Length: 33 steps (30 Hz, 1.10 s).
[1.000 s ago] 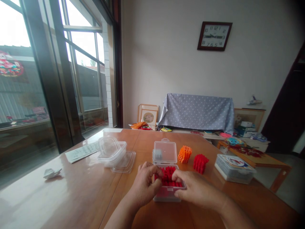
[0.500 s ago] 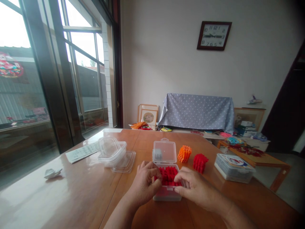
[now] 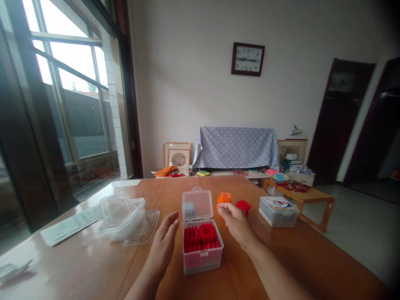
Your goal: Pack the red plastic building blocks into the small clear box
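A small clear plastic box (image 3: 202, 260) stands on the wooden table (image 3: 93, 266) with its lid (image 3: 196, 205) up; it is filled with red toothed pieces (image 3: 200, 236). My left hand (image 3: 165, 241) hovers just left of the box, fingers stretched out and holding nothing. My right hand (image 3: 235, 223) is raised to the right of the box, fingers curled loosely, reaching toward an orange block assembly (image 3: 223, 197) and a red block assembly (image 3: 243, 206) behind it. I see nothing in its fingers.
Stacked clear containers with a loose lid (image 3: 125, 214) and a printed sheet (image 3: 67, 225) lie to the left. A closed clear box with a picture label (image 3: 278, 211) sits to the right. A low wooden table (image 3: 300, 193) and covered furniture (image 3: 236, 146) stand beyond.
Both hands have lifted off the box of red pieces; the left drew away to the left, the right rose toward the orange assembly. The camera swung right.
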Each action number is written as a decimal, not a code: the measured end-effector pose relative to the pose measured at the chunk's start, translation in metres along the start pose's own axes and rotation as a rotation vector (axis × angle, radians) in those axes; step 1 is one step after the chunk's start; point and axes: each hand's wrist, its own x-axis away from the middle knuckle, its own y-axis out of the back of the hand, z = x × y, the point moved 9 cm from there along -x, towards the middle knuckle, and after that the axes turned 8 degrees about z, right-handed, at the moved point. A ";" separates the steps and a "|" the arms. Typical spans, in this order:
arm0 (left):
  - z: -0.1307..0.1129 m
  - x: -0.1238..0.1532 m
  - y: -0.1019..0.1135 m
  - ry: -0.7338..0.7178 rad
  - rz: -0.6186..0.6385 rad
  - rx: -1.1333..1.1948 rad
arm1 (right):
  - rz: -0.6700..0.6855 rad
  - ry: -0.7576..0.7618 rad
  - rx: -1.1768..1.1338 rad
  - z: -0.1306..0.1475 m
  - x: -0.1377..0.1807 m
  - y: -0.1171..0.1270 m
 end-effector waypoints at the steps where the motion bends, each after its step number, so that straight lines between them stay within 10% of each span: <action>1: 0.005 0.000 -0.002 0.054 0.023 0.044 | -0.009 -0.072 -0.068 -0.007 -0.005 -0.001; 17: 0.024 -0.005 -0.027 0.130 0.212 0.390 | 0.086 -0.116 -0.486 -0.004 -0.023 -0.026; 33: -0.008 0.016 -0.037 0.074 0.459 0.355 | 0.173 0.126 -0.034 0.000 0.052 -0.023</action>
